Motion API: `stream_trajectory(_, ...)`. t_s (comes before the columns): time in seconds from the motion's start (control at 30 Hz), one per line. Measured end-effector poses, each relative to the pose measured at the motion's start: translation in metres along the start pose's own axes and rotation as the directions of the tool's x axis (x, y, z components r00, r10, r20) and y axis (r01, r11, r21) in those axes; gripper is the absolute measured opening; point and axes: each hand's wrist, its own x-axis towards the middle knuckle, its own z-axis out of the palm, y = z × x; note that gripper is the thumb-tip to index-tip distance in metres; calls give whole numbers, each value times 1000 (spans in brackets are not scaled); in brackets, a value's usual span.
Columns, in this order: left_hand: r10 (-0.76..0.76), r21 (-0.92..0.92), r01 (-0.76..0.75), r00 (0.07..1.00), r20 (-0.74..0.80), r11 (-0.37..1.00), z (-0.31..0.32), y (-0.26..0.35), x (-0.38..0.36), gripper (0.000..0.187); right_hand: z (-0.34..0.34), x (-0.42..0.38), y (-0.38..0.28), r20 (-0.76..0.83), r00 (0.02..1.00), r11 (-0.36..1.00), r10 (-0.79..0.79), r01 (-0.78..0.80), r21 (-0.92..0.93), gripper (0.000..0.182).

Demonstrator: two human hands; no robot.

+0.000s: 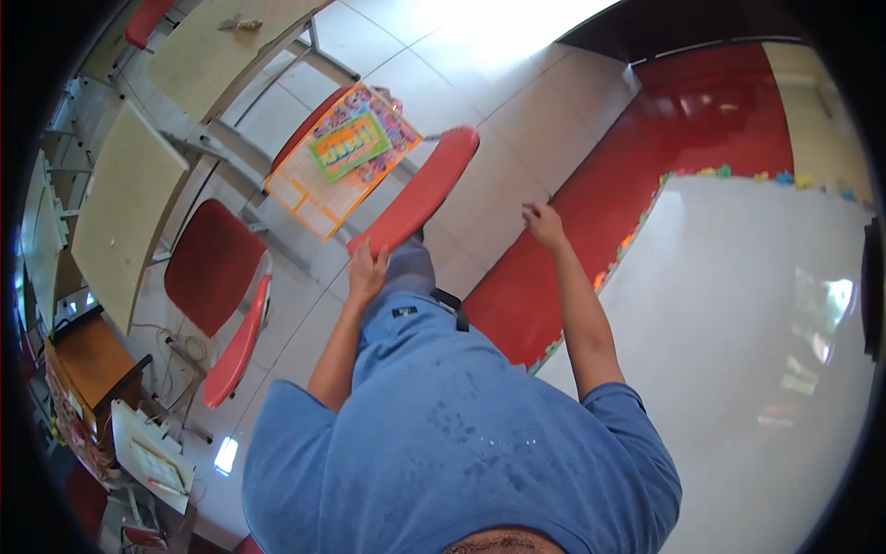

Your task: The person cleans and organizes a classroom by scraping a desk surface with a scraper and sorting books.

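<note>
My left hand (369, 270) is at the near end of a red chair backrest (420, 196), with its fingers closed on the edge. On that chair's seat lies an orange-bordered printed sheet (305, 196), and a smaller green and orange booklet (351, 146) rests on top of it. My right hand (542, 224) is raised out to the side in front of the red wall band, its fingers loosely bent and apart. Nothing shows in it. The backrest hides part of the chair's frame.
A second red chair (217, 263) stands at the left, beside a pale desk (125, 217). Another desk (217, 60) with a small item on it is farther off. A whiteboard (738, 351) with a colourful trimmed edge is on my right. Cables (175, 342) lie near the second chair.
</note>
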Motion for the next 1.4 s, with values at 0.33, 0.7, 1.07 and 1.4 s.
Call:
stream_trajectory(0.33,-506,44,600,710,-490,799,68,41,44,49,-83,54,113,457,678,736,576,-185,-652,25)
stream_trajectory(0.7,-683,-170,878,213,-699,447,105,76,82,45,-140,563,24,522,832,625,-190,512,-589,21)
stream_trajectory(1.07,-940,-341,938,-57,-335,65,200,218,216,70,15,608,-492,643,546,724,-537,690,19,27)
stream_trajectory(1.4,-791,-489,832,-105,-602,261,79,141,441,76,325,497,-687,766,227,242,-601,966,-97,55)
